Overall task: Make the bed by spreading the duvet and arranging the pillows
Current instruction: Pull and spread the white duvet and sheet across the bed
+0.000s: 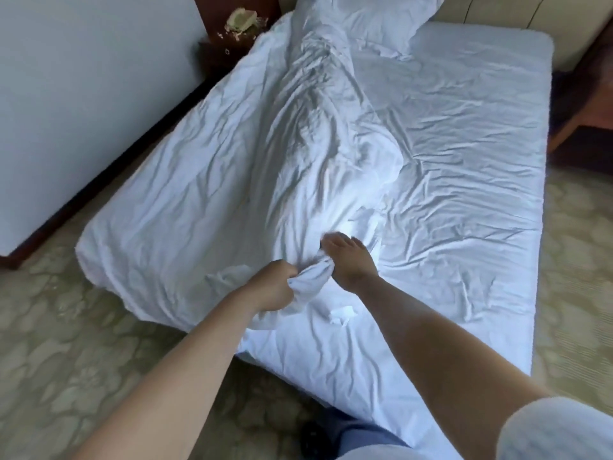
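Floor: patterned beige carpet [66,343]. Left: white wall [83,78] with dark skirting [109,180]. Far left corner: dark wooden nightstand [225,51] carrying a beige telephone [240,19]. Right edge: wooden furniture [583,104], partly visible.

Soft daylight, cool bluish cast over white duvet [232,154]. Brightest patch, near blown out, on fabric just beyond right hand [348,257]. Folds along duvet ridge throw grey shadows on their left faces, so light seems to arrive from right. Right forearm darker than left, shaded on near side. Overall sharpness low: slight motion smear, fingers of left hand [275,287] soft. Carpet [66,343] pattern blurred toward bottom-left. Wide-angle bend visible: wall [83,78] base and bed edges lean and curve toward corners.
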A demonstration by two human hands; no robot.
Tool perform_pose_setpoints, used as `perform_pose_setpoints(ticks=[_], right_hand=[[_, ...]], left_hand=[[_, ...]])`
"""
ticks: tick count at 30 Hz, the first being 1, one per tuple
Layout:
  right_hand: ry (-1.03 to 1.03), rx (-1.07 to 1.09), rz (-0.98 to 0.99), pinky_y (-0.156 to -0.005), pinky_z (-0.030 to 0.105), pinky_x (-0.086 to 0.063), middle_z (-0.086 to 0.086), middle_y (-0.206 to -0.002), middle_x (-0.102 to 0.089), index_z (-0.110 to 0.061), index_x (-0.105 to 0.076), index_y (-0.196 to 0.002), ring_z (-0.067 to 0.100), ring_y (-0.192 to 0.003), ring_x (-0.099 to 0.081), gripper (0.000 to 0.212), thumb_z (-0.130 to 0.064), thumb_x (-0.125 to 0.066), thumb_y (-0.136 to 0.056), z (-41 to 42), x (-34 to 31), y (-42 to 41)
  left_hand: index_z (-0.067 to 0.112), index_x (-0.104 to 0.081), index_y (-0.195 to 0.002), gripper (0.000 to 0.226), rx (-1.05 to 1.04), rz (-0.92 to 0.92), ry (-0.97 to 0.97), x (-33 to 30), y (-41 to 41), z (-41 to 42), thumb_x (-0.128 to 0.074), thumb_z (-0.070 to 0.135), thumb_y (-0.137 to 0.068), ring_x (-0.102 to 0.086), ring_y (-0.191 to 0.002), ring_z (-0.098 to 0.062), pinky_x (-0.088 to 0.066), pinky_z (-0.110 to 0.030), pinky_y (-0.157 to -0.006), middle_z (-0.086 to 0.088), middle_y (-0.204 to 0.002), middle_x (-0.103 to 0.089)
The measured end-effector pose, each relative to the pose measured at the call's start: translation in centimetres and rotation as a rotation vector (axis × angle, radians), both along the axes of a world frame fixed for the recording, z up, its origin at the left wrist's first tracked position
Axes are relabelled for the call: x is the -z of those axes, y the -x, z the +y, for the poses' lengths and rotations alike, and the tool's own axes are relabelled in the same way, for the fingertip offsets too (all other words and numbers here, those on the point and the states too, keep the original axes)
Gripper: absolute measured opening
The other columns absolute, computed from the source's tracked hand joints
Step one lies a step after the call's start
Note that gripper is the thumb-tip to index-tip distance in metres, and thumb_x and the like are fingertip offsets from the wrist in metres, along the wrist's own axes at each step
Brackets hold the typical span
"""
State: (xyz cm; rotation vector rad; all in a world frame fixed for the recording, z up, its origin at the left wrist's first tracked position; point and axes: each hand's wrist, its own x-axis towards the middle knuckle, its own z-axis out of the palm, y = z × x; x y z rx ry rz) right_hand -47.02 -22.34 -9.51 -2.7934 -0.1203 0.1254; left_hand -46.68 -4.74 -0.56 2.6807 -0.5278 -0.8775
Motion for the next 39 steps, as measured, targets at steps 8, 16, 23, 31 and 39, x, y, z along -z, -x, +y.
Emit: perform_pose_setpoints(ticks=[8, 16, 23, 31, 39], right_hand=[[0.172, 0.016, 0.319, -0.093, 0.031, -0.042, 0.008, -0.123, -0.062, -0.016, -0.06, -0.117, 0.027, -0.114, -0.057, 0.029, -0.028, -0.047, -0.093, -3.0, -3.3, 10.3], [0.225, -0.016, 0.377, -0.094, 0.033, -0.042, 0.009, -0.126, -0.06, -0.01, -0.057, -0.121, 0.027, -0.117, -0.055, 0.038, -0.028, -0.05, -0.089, -7.2, -6.9, 15.0], [0.262, -0.125, 0.365, -0.092, 0.033, -0.043, 0.006, -0.125, -0.06, -0.014, -0.058, -0.12, 0.027, -0.115, -0.057, 0.038, -0.027, -0.04, -0.089, -15.1, -5.8, 24.7], [0.209, -0.16, 0.343, -0.09, 0.035, -0.044, 0.005, -0.124, -0.06, -0.015, -0.058, -0.12, 0.028, -0.113, -0.058, 0.037, -0.029, -0.039, -0.092, -17.1, -6.1, 26.6], [0.391, -0.184, 0.497, -0.095, 0.051, -0.046, 0.008, -0.122, -0.06, -0.013, -0.057, -0.122, 0.032, -0.11, -0.058, 0.043, -0.016, -0.035, -0.085, -15.6, -2.9, 26.7]], left_hand=[[0.001, -0.064, -0.1, 0.022, 0.107, -0.047, -0.024, -0.6, 6.4, -2.9, -0.049, -0.001, -0.084, -0.06, -0.103, -0.03, -0.043, -0.028, -0.076, -0.017, -0.109, -0.063], [0.011, -0.052, -0.087, 0.005, -0.078, -0.104, -0.093, 0.5, 14.6, -4.7, -0.055, 0.008, -0.086, -0.058, -0.095, -0.027, -0.037, -0.027, -0.067, -0.01, -0.103, -0.059], [0.02, -0.039, -0.061, 0.032, -0.237, -0.1, -0.02, 4.6, 26.0, -12.6, -0.051, 0.012, -0.089, -0.053, -0.073, -0.021, -0.034, -0.025, -0.056, 0.004, -0.069, -0.044], [0.014, -0.047, -0.082, 0.015, -0.227, -0.269, -0.065, 3.2, 28.5, -14.4, -0.044, 0.001, -0.088, -0.051, -0.089, -0.024, -0.046, -0.033, -0.075, -0.004, -0.096, -0.047], [0.016, -0.054, -0.124, 0.038, -0.238, 0.025, -0.065, 9.7, 27.9, -13.7, -0.048, 0.004, -0.089, -0.056, -0.106, -0.025, -0.05, -0.037, -0.092, -0.005, -0.12, -0.057]])
